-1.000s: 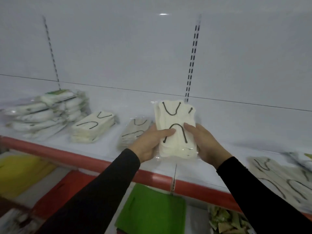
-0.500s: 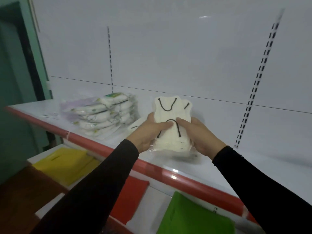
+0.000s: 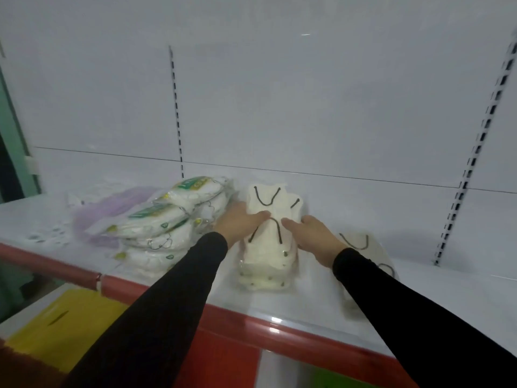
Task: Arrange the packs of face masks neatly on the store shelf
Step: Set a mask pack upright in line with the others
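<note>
While the left hand (image 3: 237, 222) and right hand (image 3: 313, 236) clasp the clear-wrapped white mask pack (image 3: 267, 247) at frame centre, square it beside the stacked packs (image 3: 167, 228) on the white shelf (image 3: 447, 292).

Half hidden behind the right sleeve (image 3: 419, 317): a mask pack (image 3: 361, 242); print on the stacked packs (image 3: 167, 219) too blurred to read; yellow sheet (image 3: 56, 326) cut off at the lower left edge
</note>
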`<move>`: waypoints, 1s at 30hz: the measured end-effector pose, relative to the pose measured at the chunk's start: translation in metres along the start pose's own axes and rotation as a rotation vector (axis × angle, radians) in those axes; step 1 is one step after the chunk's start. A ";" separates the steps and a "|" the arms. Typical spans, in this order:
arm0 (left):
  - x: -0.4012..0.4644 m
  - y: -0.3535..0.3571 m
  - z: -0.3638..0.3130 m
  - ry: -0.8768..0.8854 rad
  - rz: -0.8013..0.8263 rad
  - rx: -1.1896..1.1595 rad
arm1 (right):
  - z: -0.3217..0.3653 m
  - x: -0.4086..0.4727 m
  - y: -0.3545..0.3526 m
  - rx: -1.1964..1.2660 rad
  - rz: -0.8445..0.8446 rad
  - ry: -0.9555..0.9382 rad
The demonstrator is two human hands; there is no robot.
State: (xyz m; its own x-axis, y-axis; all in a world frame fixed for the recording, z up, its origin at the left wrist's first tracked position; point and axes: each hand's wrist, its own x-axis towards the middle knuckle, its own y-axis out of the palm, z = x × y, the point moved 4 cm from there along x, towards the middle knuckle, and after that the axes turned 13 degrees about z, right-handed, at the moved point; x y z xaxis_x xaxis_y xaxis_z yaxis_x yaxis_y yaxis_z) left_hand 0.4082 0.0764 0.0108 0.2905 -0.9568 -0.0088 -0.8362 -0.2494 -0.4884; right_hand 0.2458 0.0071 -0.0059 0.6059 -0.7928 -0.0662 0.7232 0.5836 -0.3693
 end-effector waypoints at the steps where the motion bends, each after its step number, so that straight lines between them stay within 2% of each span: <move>1: 0.005 0.002 0.011 -0.049 0.047 0.031 | -0.007 0.003 0.001 -0.043 -0.012 0.032; 4: 0.010 0.007 0.037 -0.123 0.153 -0.016 | -0.023 0.007 0.007 -0.008 0.015 0.089; 8: 0.015 0.008 0.039 -0.114 0.155 -0.074 | -0.025 0.009 0.014 0.108 0.043 0.081; 19: 0.019 0.000 0.048 -0.142 -0.014 -0.047 | -0.006 -0.001 0.026 0.129 0.168 -0.072; 24: 0.016 0.010 0.039 -0.035 0.063 -0.149 | -0.012 0.003 0.035 0.206 0.209 -0.090; 30: 0.014 0.018 0.039 -0.075 0.145 -0.039 | -0.019 -0.003 0.027 0.221 0.301 -0.022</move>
State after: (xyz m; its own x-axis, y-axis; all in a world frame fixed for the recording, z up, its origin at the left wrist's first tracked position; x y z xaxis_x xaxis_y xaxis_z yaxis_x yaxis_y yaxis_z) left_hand 0.4158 0.0642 -0.0323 0.1986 -0.9696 -0.1428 -0.8887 -0.1167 -0.4435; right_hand 0.2565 0.0219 -0.0335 0.8077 -0.5772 -0.1204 0.5642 0.8158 -0.1269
